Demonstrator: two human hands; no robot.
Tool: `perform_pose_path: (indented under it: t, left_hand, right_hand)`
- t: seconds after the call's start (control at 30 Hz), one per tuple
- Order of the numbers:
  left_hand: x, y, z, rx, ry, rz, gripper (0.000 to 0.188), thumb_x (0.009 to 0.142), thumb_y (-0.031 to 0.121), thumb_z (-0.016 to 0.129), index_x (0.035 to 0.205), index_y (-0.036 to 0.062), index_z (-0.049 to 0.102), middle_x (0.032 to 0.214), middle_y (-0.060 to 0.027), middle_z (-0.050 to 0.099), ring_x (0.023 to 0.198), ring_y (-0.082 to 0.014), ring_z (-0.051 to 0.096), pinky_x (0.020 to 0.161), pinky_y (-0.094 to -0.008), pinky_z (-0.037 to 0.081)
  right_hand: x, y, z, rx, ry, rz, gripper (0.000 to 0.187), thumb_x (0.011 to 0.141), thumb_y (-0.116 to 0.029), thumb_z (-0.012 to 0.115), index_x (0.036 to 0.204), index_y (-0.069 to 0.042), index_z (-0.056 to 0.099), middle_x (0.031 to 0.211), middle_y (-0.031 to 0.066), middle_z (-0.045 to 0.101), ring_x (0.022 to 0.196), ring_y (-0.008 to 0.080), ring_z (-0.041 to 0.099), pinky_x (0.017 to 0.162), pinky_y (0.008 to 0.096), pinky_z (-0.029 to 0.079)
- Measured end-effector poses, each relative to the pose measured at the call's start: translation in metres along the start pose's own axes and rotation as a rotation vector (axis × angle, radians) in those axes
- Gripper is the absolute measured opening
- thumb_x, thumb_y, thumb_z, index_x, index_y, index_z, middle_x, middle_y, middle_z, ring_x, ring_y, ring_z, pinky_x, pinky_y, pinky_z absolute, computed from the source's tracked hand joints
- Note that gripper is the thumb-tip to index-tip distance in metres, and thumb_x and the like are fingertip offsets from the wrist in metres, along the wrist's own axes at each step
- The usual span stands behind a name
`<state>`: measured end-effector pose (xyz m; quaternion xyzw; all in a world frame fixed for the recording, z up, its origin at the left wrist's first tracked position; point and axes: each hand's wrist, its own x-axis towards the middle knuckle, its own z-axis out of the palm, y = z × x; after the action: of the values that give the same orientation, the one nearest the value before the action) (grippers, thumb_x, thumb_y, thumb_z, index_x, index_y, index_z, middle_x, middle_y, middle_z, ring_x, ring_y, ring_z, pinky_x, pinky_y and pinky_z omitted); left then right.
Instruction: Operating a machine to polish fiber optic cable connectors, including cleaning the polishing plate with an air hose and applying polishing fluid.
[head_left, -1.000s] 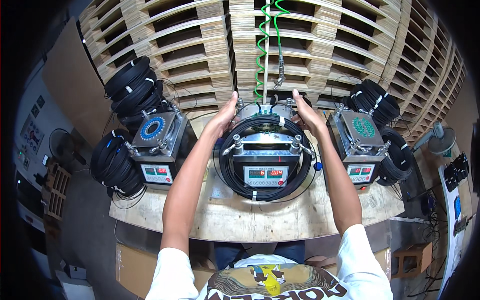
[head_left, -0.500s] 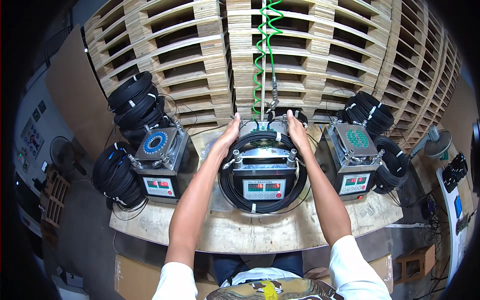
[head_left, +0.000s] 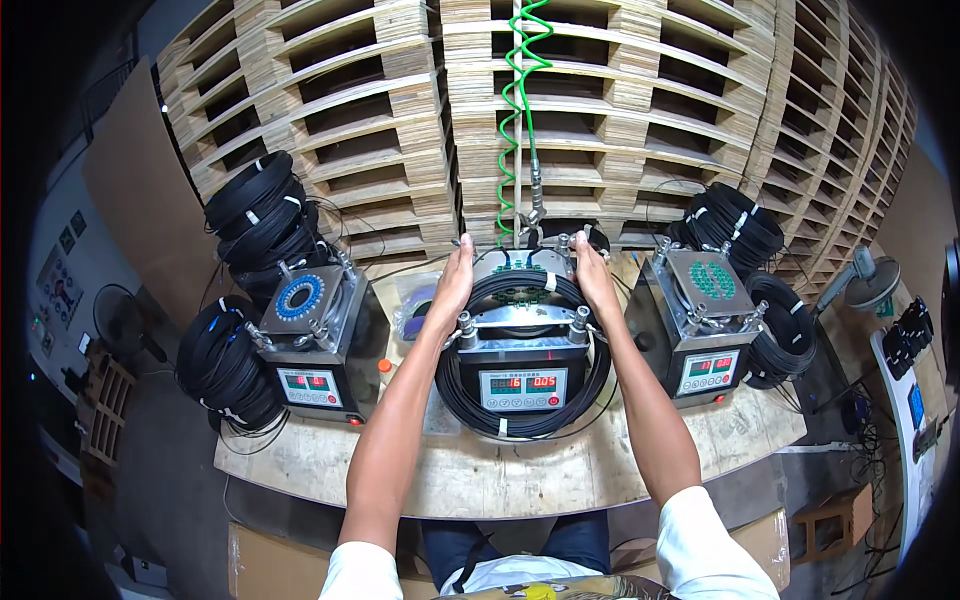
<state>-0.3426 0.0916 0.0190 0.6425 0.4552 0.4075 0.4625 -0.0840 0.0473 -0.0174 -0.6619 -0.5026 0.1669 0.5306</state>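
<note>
The fingers of the left hand (head_left: 452, 283) lay curled over the far left edge of the black cable coil (head_left: 522, 415), gripping it there, and the fingers of the right hand (head_left: 592, 280) gripped its far right edge in the same way. The coil was a flat ring of thin black cable bound with small white ties, lying level around the middle machine (head_left: 520, 345) at the centre of the wooden counter (head_left: 480, 480). As a ring it had no clear long axis; its opening faced up, and its near arc hung in front of the machine's display panel. The machine was a grey metal box with red digits on its front and a round top plate with green ports. A similar machine (head_left: 310, 340) stood to the left and another (head_left: 705, 320) to the right, each flanked by stacked black coils. A green spiral hose (head_left: 515, 110) hung above the middle machine, before stacked wooden pallets (head_left: 640, 110).
</note>
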Motion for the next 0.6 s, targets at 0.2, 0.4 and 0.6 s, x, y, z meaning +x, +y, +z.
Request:
perform_pose_path:
  t: [0.2, 0.4, 0.6]
  left_hand:
    - [0.005, -0.009, -0.015, 0.016, 0.035, -0.073, 0.088, 0.103, 0.069, 0.026, 0.152, -0.0028, 0.038, 0.156, -0.0259, 0.040, 0.148, -0.0368, 0.033, 0.120, -0.0419, 0.027]
    - [-0.001, -0.002, -0.011, 0.059, 0.060, -0.057, 0.087, 0.102, 0.069, 0.029, 0.151, -0.0017, 0.042, 0.154, -0.0260, 0.044, 0.146, -0.0376, 0.037, 0.118, -0.0417, 0.029]
    - [-0.001, -0.001, -0.008, 0.008, 0.032, -0.051, 0.088, 0.102, 0.070, 0.029, 0.153, -0.0017, 0.038, 0.157, -0.0244, 0.040, 0.149, -0.0349, 0.034, 0.120, -0.0396, 0.027]
  right_hand:
    - [-0.016, -0.023, 0.002, 0.198, -0.110, 0.100, 0.081, 0.104, -0.066, 0.029, 0.135, 0.001, 0.061, 0.116, 0.0093, 0.068, 0.074, 0.0156, 0.052, 0.079, 0.0305, 0.047]
    - [-0.022, -0.032, 0.001, 0.273, -0.070, 0.107, 0.082, 0.104, -0.068, 0.028, 0.135, 0.000, 0.060, 0.093, 0.0075, 0.063, 0.073, 0.0140, 0.051, 0.074, 0.0289, 0.045]
    - [0.002, -0.006, 0.001, 0.060, -0.060, 0.063, 0.084, 0.103, -0.070, 0.029, 0.133, 0.001, 0.061, 0.072, 0.0054, 0.056, 0.064, 0.0145, 0.054, 0.065, 0.0306, 0.045]
